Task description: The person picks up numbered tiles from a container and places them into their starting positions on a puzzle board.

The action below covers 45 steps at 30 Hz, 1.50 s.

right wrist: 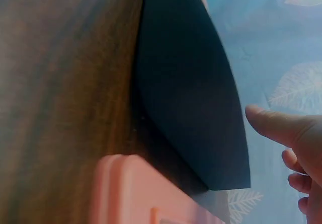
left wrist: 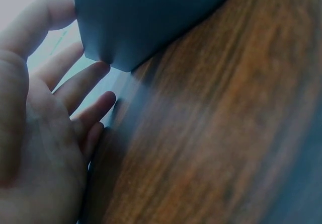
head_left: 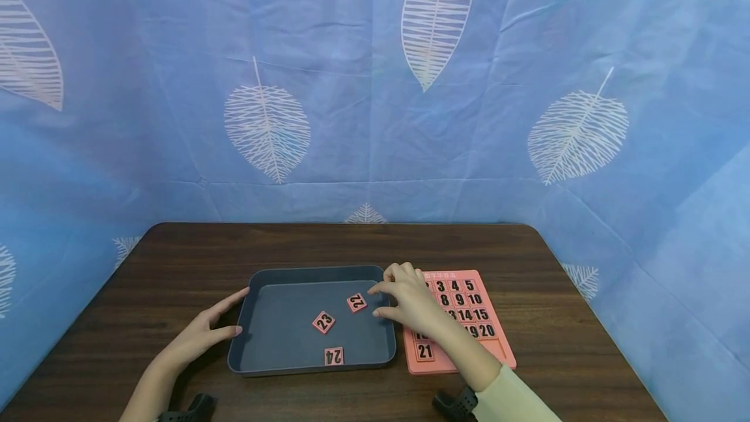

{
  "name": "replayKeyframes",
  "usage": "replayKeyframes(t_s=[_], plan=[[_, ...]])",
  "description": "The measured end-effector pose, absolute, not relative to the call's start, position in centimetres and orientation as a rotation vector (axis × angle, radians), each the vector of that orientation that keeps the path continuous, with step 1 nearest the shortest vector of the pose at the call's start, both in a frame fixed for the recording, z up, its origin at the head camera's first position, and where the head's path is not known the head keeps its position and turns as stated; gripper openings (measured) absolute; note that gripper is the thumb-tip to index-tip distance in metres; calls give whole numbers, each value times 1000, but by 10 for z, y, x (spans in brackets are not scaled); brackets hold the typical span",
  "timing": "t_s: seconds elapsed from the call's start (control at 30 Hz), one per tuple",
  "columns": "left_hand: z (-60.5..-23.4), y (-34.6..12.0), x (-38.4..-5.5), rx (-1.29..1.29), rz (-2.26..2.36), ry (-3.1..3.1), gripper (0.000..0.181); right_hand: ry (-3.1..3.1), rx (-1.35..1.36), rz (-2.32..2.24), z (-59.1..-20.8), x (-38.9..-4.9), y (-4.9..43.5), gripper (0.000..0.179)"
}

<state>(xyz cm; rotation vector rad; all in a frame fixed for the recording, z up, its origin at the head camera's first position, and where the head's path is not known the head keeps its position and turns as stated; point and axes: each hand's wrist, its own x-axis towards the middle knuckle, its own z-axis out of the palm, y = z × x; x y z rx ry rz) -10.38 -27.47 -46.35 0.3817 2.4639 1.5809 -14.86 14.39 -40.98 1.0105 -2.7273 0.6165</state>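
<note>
A dark grey tray lies on the table with three pink number tiles in it: tile 22, tile 23 and tile 24. My left hand rests against the tray's left side, thumb and fingers extended; in the left wrist view the fingertips touch its outer wall. Over the tray's right rim reaches my right hand, thumb and index finger apart near tile 22, with nothing between them. Beneath that hand and forearm, a pink number board is partly hidden; tile 21 sits in its bottom row.
The brown wooden table carries the tray and board side by side, a narrow gap between them. A blue curtain with white leaf prints hangs behind the table and along its sides. Each wrist wears a black strap.
</note>
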Motion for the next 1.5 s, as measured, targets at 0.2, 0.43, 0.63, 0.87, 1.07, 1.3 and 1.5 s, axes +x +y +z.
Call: replayKeyframes(t_s=[0.2, 0.43, 0.63, 0.87, 1.07, 1.3, 1.5], plan=[[-465, -275, -105, 394, 1588, 2460, 66, -2781, 1115, 465, -412, -168, 127, 36], [-465, -275, -105, 390, 1594, 2452, 66, -2814, 1180, 310, -420, -180, 117, 39], [-464, -275, -105, 386, 1589, 2457, 66, -2838, 1190, 169, -426, -186, 113, 38], [-463, -275, -104, 392, 1573, 2465, 66, -2837, 1183, 157, -426, -185, 111, 31], [-462, -275, -104, 370, 1571, 2448, 67, -2827, 1154, 177, -424, -180, 113, 30], [-462, -276, -105, 377, 1572, 2450, 66, -2731, 1082, 327, -419, -167, 121, 31], [-460, -275, -105, 386, 1582, 2449, 66, -2706, 938, 433, -414, -152, 130, 31]])
